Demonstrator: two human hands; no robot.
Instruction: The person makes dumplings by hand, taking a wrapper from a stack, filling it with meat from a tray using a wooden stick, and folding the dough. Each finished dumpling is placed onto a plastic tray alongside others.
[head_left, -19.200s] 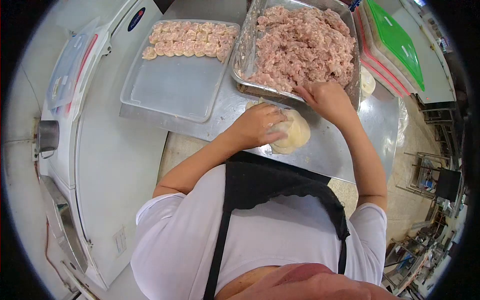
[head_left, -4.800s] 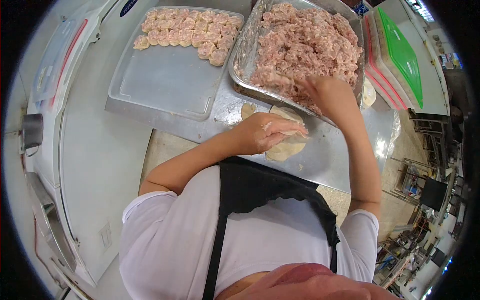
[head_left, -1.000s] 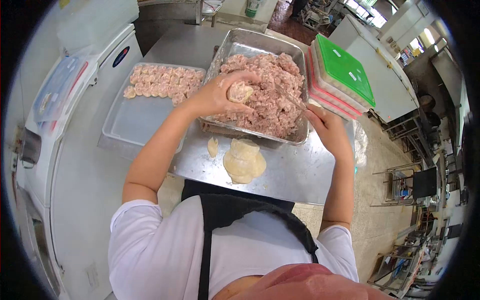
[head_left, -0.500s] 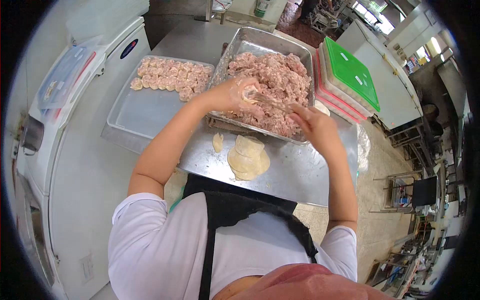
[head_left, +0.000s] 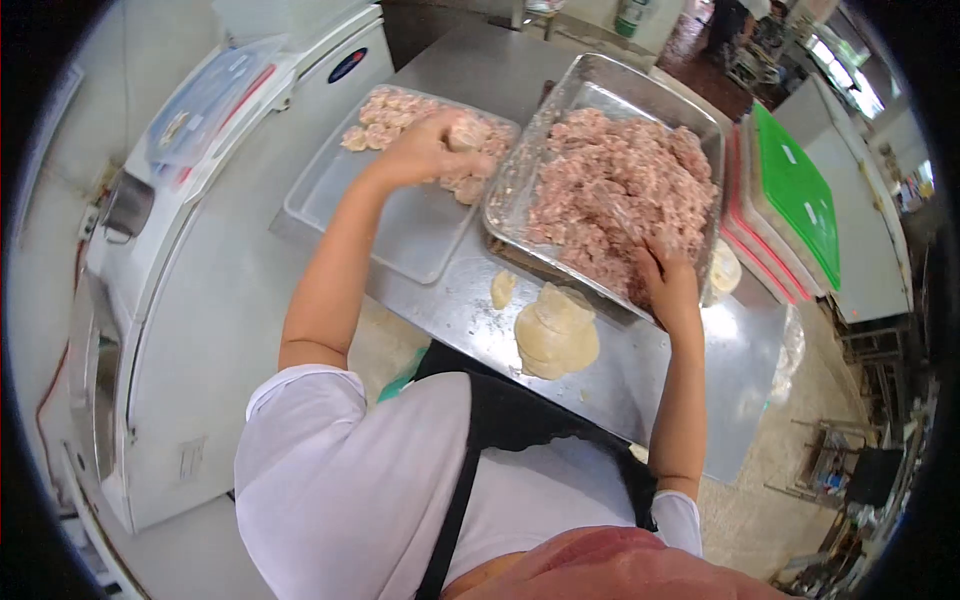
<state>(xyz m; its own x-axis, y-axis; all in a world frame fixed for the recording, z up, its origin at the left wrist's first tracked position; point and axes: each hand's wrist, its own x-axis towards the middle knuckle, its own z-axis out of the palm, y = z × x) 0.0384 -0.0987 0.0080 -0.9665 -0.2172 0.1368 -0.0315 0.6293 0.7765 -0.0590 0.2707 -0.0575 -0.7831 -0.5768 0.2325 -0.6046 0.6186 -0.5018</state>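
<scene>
My left hand (head_left: 428,152) is above the clear plastic tray (head_left: 425,262), its fingers curled round a meat-filled dumpling (head_left: 467,134). Rows of filled dumplings (head_left: 378,134) sit in the far part of that tray. At the near edge of the deep metal pan, my right hand (head_left: 668,283) is closed on the metal spreader, whose blade is blurred against the minced meat (head_left: 610,175). A pile of round dough wrappers (head_left: 556,335) lies on the steel table in front of the pan (head_left: 507,212), with one folded wrapper (head_left: 502,289) beside it.
Stacked boxes with a green lid (head_left: 795,190) stand right of the pan, and a white round item (head_left: 724,270) lies between them. A white freezer (head_left: 235,300) borders the table (head_left: 440,325) on the left. Another person (head_left: 727,25) is in the far background.
My left hand has moved left from over the meat to the tray, carrying the dumpling. My right hand has lowered the spreader to the meat. The view has turned left.
</scene>
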